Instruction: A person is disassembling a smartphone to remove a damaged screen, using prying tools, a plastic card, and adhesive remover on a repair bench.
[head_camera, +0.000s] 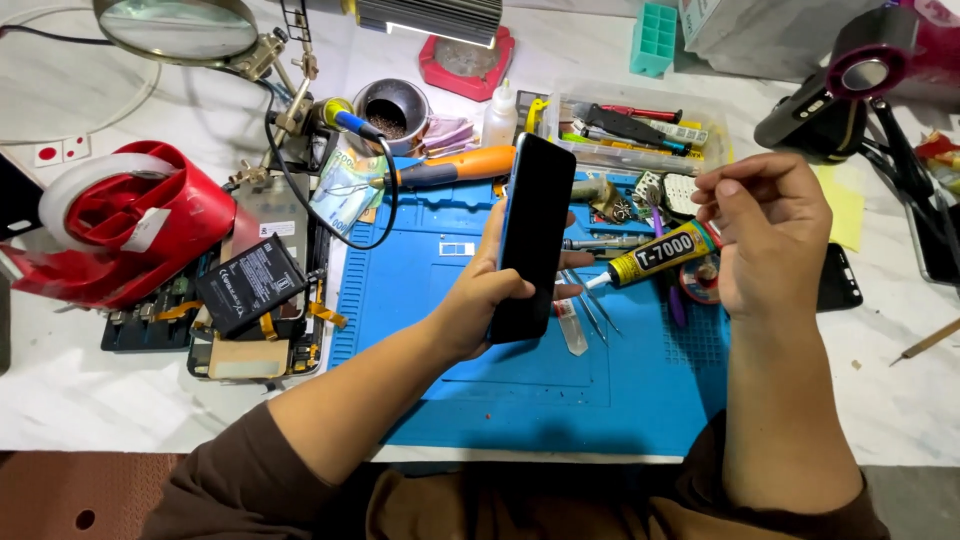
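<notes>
Black phone (530, 235) in left hand (478, 300); one glue tube (655, 254) below right hand (770, 240).

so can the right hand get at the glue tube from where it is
Probably yes. The right hand hovers empty just right of the glue tube, which lies on the blue mat with nothing over it. The left hand holds the phone off to the side.

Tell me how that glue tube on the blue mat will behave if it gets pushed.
The glue tube lies on its side on the blue mat, so it probably rolls. It looks small and light, likely sliding easily. Its thin nozzle may snag the tweezers beside it.
</notes>
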